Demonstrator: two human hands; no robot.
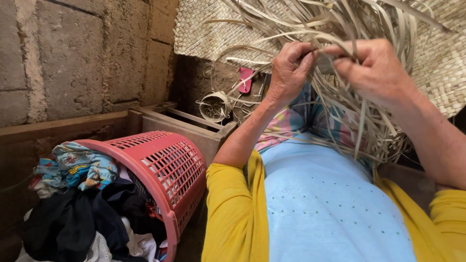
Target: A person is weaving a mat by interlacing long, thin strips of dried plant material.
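A: Left hand (290, 68)?
B: Curling shut on pale leaf strips (340, 97), fingers bunched together, thumb pressing against them.
A: Right hand (376, 68)?
B: Closing on the same strips, fingertips pinching a few just beside the left hand's fingers. Nearly touching, though hard telling whether actually meeting.
A: Strips themselves?
B: Fanning up past both hands and trailing down in a loose tangle over the lap, hanging above a light blue cloth (335, 199). Joining a woven mat (437, 63) spreading behind the hands, leaning against the grey block wall (73, 58).
A: Sleeves?
B: Yellow (233, 213), pushed back to the elbows.
A: Off to the left?
B: Red plastic basket (165, 165) tipping sideways, spilling clothes (77, 204), dark and patterned blue. Sitting well apart from the hands, beside a wooden frame (194, 126).
A: Further back?
B: Small coil of strips (215, 106) lying on the floor near a pink object (245, 79), too small for telling its kind.
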